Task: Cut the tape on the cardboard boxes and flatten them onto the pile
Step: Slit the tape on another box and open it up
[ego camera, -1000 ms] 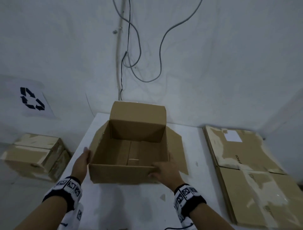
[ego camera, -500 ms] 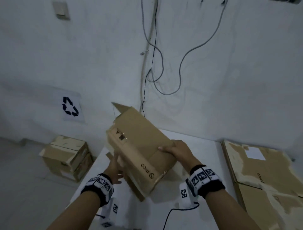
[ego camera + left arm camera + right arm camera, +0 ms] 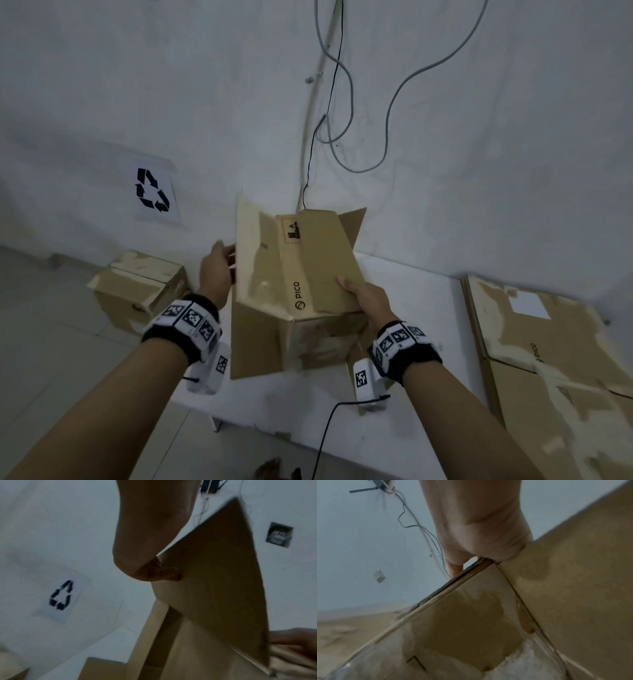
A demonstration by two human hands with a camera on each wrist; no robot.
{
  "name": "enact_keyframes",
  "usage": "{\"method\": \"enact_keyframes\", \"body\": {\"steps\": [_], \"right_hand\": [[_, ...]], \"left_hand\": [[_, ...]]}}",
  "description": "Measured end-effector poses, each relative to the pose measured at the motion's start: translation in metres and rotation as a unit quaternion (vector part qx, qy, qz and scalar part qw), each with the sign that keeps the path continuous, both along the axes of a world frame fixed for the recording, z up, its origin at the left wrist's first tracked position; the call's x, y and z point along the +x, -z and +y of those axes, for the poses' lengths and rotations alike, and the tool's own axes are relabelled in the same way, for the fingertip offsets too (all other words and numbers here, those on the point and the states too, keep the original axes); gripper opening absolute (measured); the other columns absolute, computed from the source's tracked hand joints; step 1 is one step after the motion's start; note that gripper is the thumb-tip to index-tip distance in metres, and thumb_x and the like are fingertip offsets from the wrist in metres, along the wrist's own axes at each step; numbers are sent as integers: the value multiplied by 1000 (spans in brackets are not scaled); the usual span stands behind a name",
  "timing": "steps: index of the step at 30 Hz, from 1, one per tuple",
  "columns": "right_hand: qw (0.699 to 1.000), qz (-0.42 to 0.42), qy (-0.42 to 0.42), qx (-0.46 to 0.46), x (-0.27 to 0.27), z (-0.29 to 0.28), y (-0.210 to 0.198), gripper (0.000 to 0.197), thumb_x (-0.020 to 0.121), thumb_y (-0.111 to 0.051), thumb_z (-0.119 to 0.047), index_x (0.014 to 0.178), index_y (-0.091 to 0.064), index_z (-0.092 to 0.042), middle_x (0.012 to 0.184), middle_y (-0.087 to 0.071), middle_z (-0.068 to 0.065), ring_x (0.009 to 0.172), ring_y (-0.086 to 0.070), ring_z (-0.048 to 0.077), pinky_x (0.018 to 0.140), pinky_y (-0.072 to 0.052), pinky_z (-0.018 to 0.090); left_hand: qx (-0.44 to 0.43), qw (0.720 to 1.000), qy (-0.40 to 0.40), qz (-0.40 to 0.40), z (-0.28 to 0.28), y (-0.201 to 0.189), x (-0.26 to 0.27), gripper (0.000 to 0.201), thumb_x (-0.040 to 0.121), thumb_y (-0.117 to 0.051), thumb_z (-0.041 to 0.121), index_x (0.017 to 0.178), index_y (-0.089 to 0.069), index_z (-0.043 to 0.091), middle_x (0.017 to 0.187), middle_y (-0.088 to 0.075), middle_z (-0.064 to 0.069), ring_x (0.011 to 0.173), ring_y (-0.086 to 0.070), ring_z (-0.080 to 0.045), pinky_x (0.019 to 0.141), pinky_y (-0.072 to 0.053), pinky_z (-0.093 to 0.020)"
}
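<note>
Your right hand (image 3: 368, 301) grips the cardboard box (image 3: 308, 274) at its near right corner: thumb flat on the top panel beside the "PICO" print, fingers wrapped under the edge per the right wrist view. Your left hand (image 3: 215, 270) is on the box's left flap; the left wrist view shows the fingers (image 3: 164, 573) curled onto the flap edge, pinching it. Head view shows that thumb extended past the flap.

The box is up off the tabletop (image 3: 411, 301), tilted, held between your two hands, with flaps splayed out on the far side and below your wrists. The lower flap hangs near the tabletop surface under your hands; I can't tell if it touches.

Edges and room: the wall (image 3: 479, 171) is just beyond the box, with cables (image 3: 387, 113) hanging above it. The tabletop's near edge runs under your forearms, and its left corner sits below your left wrist. There is bare tabletop between your right hand and the pile.

Count: 1 box in hand. 1 pile of flattened cardboard (image 3: 548, 359) to the right of your right hand, at tabletop level; number of sheets not readable. 1 intact closed box (image 3: 137, 287) on the floor (image 3: 51, 342), left of your left hand. 1 recycling sign (image 3: 152, 190) on the wall above it.
</note>
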State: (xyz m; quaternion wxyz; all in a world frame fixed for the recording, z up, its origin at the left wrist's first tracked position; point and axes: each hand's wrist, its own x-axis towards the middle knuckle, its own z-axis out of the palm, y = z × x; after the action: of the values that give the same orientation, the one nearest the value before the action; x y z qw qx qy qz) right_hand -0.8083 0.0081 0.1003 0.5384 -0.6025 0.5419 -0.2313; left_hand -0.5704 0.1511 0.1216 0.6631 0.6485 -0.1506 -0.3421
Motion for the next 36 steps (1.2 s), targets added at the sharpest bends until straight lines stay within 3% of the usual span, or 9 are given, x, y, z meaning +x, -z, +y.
{"method": "enact_keyframes", "body": {"steps": [4, 7, 14, 21, 24, 26, 29, 33, 36], "right_hand": [[1000, 25, -7, -10, 2, 1, -4, 70, 85, -69, -50, 138, -51, -9, 127, -62, 12, 101, -58, 25, 93, -48, 35], [998, 58, -17, 2, -4, 5, -7, 65, 95, -55, -48, 145, -44, -8, 132, -58, 16, 100, -54, 25, 82, -40, 29], [999, 16, -29, -6, -19, 14, -2, 60, 92, -59, -51, 132, -55, -7, 132, -59, 10, 112, -60, 25, 94, -49, 31], [999, 8, -9, -37, -14, 13, -4, 35, 85, -73, -39, 106, -58, -15, 103, -62, 2, 95, -58, 21, 85, -46, 30], [999, -8, 4, -48, -12, 10, -1, 36, 86, -72, -39, 109, -56, -17, 98, -60, -4, 92, -56, 18, 80, -43, 25], [998, -27, 24, -49, -7, 8, -1, 32, 86, -73, -37, 105, -57, -16, 93, -61, -6, 82, -58, 11, 65, -43, 19], [997, -36, 50, -37, 3, 5, -6, 23, 85, -74, -35, 82, -60, -18, 80, -62, -8, 69, -56, 3, 53, -40, 17], [998, -32, 41, -40, 8, 2, -12, 28, 88, -71, -31, 70, -52, -23, 73, -55, -10, 64, -50, 2, 47, -40, 14], [998, -32, 37, -42, 6, 1, -8, 21, 89, -71, -29, 83, -57, -15, 80, -57, -9, 69, -52, 2, 48, -40, 8]], "left_hand": [[-13, 963, 164, -214, -32, -22, -53, 40, 95, -52, 43, 130, -58, 24, 130, -57, 4, 118, -52, -15, 103, -39, -35], [178, 862, 228, -416, -56, 3, -80, 69, 80, -57, 67, 142, -37, 43, 154, -27, -3, 142, -19, -23, 114, -14, -42], [226, 931, 157, -240, -69, 23, -84, 143, 56, -84, 57, 150, 15, 16, 159, 4, -13, 146, -5, -32, 118, -15, -49], [128, 957, 134, -221, -50, 34, -70, 109, 55, -81, 64, 139, -33, 13, 133, -48, -6, 116, -51, -22, 96, -46, -38], [208, 887, 117, -396, -18, 35, -47, 55, 79, -61, 64, 83, -65, 10, 80, -62, -1, 78, -60, -20, 70, -48, -34], [271, 829, 120, -473, 4, 39, -34, 63, 87, -44, 67, 52, -54, 14, 54, -52, 0, 58, -57, -23, 71, -49, -38], [342, 775, 171, -503, 17, 47, -31, 68, 95, -24, 62, 61, -62, 16, 59, -53, 1, 58, -51, -17, 76, -46, -36], [291, 864, 258, -319, 9, 41, -46, 81, 96, -13, 63, 57, -62, 12, 61, -62, -4, 63, -60, -18, 75, -45, -31], [312, 882, 285, -207, -16, 25, -39, 78, 97, -9, 61, 92, -67, 10, 81, -64, -9, 73, -58, -21, 70, -44, -29]]}}
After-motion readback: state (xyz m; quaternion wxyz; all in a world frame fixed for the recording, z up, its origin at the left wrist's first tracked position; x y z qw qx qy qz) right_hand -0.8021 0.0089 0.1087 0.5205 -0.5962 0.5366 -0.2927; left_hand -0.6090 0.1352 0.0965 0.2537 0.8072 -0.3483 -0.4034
